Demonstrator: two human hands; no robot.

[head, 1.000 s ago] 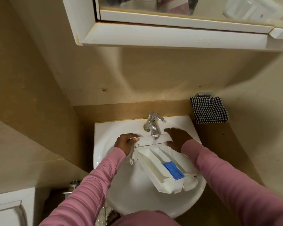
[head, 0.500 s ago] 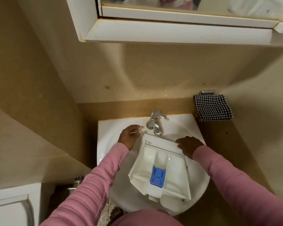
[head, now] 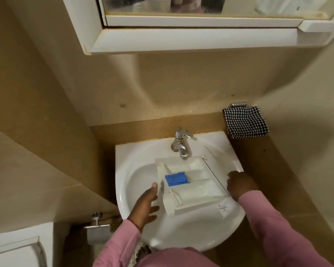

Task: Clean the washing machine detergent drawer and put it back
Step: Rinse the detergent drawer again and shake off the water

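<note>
drawer (head: 191, 182) swung sideways, left hand (head: 145, 205) alongside

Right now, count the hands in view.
2. The left hand, fingers spread, is at the detergent drawer's left end; the right hand grips its front panel at the right.

The camera sits on my head. It looks forward and down. It sees very wide, so the edges bend. The sink (head: 126, 155) is close below me, in the lower middle. My left hand (head: 146, 206) and right hand (head: 239, 186) reach in from the bottom. The mirror cabinet (head: 181, 39) is at the top. Just this one view.
</note>
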